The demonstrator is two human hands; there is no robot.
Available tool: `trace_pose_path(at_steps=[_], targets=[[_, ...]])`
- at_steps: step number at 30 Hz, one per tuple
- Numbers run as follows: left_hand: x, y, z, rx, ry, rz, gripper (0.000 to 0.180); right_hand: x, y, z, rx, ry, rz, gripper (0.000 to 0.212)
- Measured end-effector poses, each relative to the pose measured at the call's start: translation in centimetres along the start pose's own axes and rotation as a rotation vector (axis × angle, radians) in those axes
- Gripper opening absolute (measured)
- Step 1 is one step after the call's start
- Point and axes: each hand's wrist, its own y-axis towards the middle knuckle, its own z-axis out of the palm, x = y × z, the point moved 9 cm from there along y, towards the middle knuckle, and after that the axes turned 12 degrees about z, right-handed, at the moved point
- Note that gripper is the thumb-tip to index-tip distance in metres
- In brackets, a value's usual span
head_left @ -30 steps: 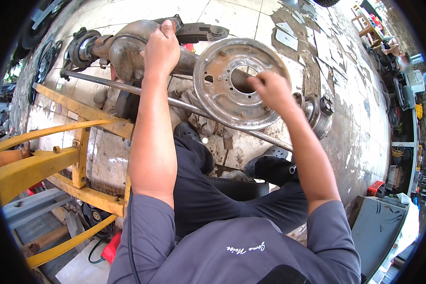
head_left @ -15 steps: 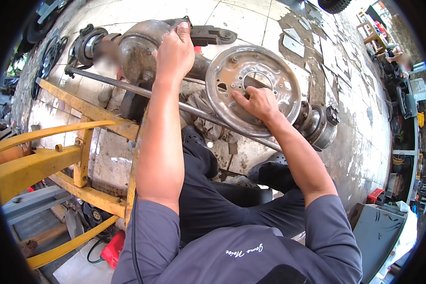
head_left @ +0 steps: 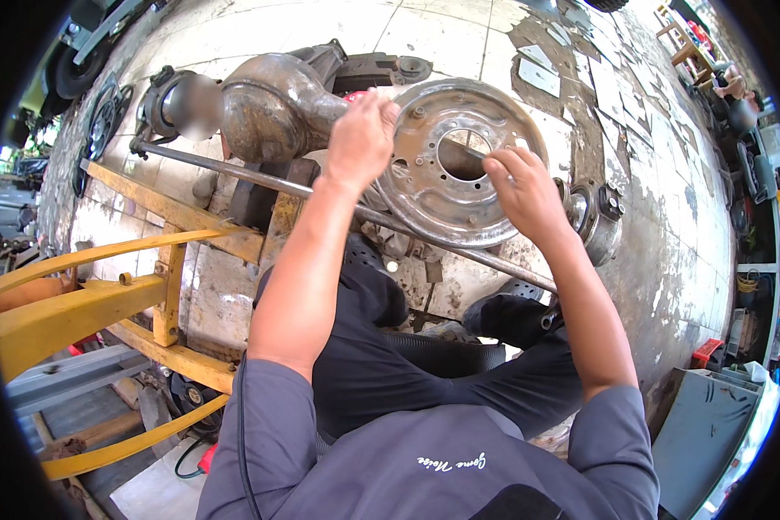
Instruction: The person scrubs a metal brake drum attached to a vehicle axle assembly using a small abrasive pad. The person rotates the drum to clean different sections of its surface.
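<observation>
A round, rust-stained metal brake backing plate [head_left: 503,212] with a central hole and small bolt holes stands tilted against the axle. My left hand [head_left: 364,143] is at the plate's upper left rim, fingers bent and pressed together; whether it grips anything is hidden. At the right side of the central hole is my right hand [head_left: 530,192], thumb and fingers pinched. A dark, flat sliver [head_left: 464,149] shows in the hole by these fingertips; I cannot tell whether they hold it. Behind the plate lies the axle with its bulbous, rusty differential housing [head_left: 269,104].
A long steel rod [head_left: 277,182] crosses before the axle, between my legs and the plate. To the left stands a yellow metal frame [head_left: 69,316]. A hub [head_left: 596,227] sits at the axle's right end. Broken tiles [head_left: 539,76] lie beyond; a grey cabinet [head_left: 702,433] stands right.
My left hand has moved right and down, from above the differential housing to the plate's rim. My right hand has shifted right, from over the central hole to its right edge.
</observation>
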Motion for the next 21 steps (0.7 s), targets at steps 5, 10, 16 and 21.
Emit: trace_pose_path(at_steps=[5,10,16,21], targets=[[-2.3,-4.2,8.8,0.198,0.179,0.087,0.061,-1.5,-5.6,-4.5,0.023,0.207,0.135,0.030],[-3.3,-2.9,9.7,0.143,0.129,0.080,0.056,-4.7,-8.1,-4.0,0.066,0.220,0.210,0.034],[-6.0,-3.9,10.6,0.331,0.136,0.099,0.055,-3.2,-7.3,-4.0,0.132,0.193,0.103,0.034],[-5.3,-3.8,11.4,0.264,0.192,0.121,0.055,-3.5,-7.1,-4.2,0.135,0.194,0.105,0.033]])
